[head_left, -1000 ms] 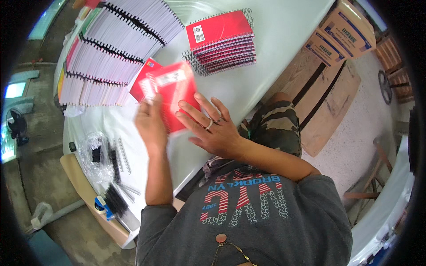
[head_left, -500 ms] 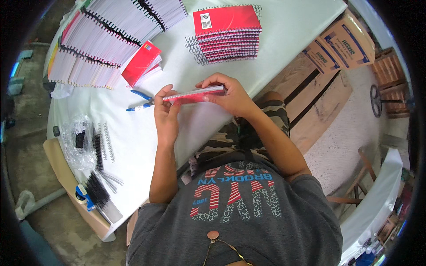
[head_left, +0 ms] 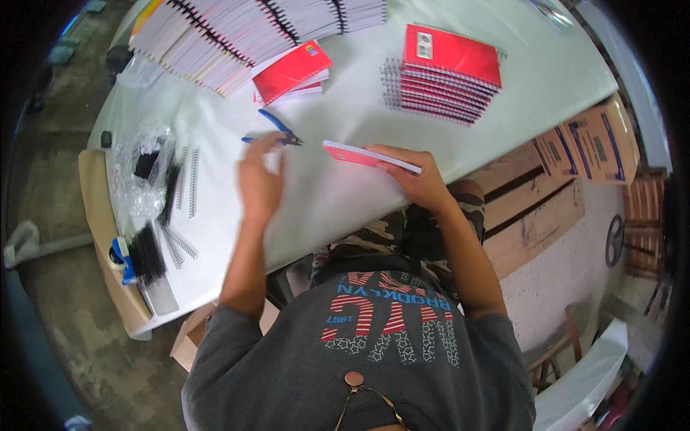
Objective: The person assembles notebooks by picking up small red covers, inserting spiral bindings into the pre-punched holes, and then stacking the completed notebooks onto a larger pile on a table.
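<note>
My right hand [head_left: 417,176] is closed on one end of a thin red notebook [head_left: 352,155], held tilted above the table with its white page edge upward. Left of it, my left hand [head_left: 260,179] is blurred by motion, its fingertips over the handles of blue-handled cutting pliers [head_left: 287,136] lying on the cloth. The blur hides whether the fingers grip a handle. Beyond the pliers lie a few loose red-covered booklets [head_left: 291,72]. A stack of red spiral notebooks [head_left: 451,79] stands farther right, wire coils sticking out at its sides.
Long rows of page blocks with black coils [head_left: 237,36] fill the far left of the white-covered table [head_left: 352,237]. Loose metal coils [head_left: 192,183], a plastic bag [head_left: 144,172] and a black-bristled brush [head_left: 147,255] lie at the left. Cardboard boxes [head_left: 589,144] stand beyond the right edge.
My left hand has let go of the notebook and moved to the pliers. My right hand keeps the notebook, now tilted the other way. The whole view has shifted and turned.
</note>
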